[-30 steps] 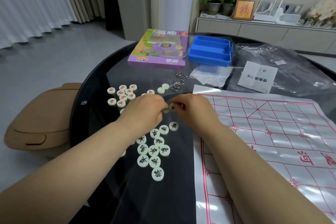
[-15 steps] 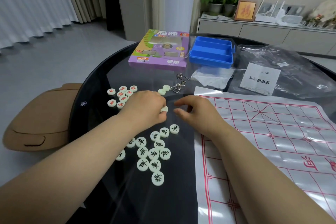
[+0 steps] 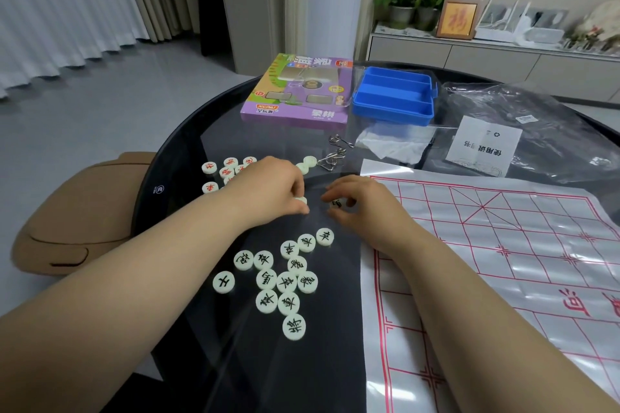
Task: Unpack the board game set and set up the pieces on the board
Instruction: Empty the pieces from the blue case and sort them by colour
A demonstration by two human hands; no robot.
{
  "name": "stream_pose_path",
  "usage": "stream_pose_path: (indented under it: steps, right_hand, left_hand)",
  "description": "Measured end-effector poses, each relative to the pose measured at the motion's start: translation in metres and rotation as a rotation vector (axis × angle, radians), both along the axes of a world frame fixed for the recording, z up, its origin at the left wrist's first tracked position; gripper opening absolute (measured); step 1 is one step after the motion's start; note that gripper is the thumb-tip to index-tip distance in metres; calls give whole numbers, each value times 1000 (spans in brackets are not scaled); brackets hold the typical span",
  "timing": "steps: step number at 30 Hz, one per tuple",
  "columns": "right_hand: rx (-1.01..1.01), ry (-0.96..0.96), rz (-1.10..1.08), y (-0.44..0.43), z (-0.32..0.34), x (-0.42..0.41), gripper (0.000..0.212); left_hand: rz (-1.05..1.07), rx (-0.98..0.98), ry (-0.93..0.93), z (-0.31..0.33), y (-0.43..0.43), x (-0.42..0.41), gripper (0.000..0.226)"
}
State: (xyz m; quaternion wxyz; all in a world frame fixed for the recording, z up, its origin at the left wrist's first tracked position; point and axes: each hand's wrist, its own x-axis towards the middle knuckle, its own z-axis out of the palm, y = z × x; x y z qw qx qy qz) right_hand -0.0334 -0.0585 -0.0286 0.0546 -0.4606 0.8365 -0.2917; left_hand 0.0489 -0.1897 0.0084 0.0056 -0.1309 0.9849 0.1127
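Both hands each pinch one xiangqi piece above the round glass table.

The right hand [image 3: 360, 203] closes thumb and fingertips on a black-character piece [image 3: 336, 203]; the left hand [image 3: 268, 189] grips a pale piece [image 3: 301, 200] whose face is hidden. Loose black-character pieces [image 3: 287, 280] lie clustered toward the near edge of the table [image 3: 174, 178], red-character pieces [image 3: 221, 171] near its left edge. The plastic board sheet [image 3: 503, 245] covers the right side. The purple game box [image 3: 297, 92] and blue tray [image 3: 394, 95] sit at the far edge.
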Motion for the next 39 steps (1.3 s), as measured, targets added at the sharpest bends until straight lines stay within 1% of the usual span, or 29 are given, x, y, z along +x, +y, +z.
stream_pose_path:
  steps: [3,5,6,9,10,12,16,22,25,27,29,31,33,35,39]
  right_hand:
    - [-15,-2,-8,0,0,0,23]
    - [-26,-9,-14,1,1,0,23]
    - [-31,-12,-17,1,1,0,23]
    - [-41,-16,-21,1,1,0,26]
    - [-42,-14,-20,1,1,0,27]
    - [-39,-8,-16,1,0,0,27]
    - [-48,7,4,0,1,4,27]
    - [-68,43,3,-7,-2,12,25]
    - [-92,-11,-61,-10,-1,14,27]
    - [-74,-68,-98,-13,2,15,28]
    - [-30,-99,-104,-15,6,13,27]
    - [45,-116,-82,-16,12,11,25]
    - [125,-154,-59,-15,21,9,24]
    - [175,-180,-46,-15,28,9,25]
    - [201,-169,-17,-14,31,18,27]
  left_hand:
    - [-30,-92,19,1,0,0,19]
    - [-16,-57,59,0,-3,3,20]
    - [20,26,96,-1,-6,5,18]
    - [167,400,247,-4,-11,15,16]
    - [196,481,275,-6,-12,21,18]
    - [222,545,297,-9,-14,32,20]
    - [284,516,357,-13,-21,55,16]
    - [367,394,372,-26,-30,77,17]
    - [372,354,420,-33,-30,76,18]
    - [369,356,485,-37,-30,75,18]
    - [297,354,545,-38,-30,77,18]
    - [176,303,517,-37,-29,78,22]
    - [95,232,436,-36,-31,78,27]
    - [83,203,373,-35,-33,74,28]
    - [127,229,340,-31,-38,62,23]
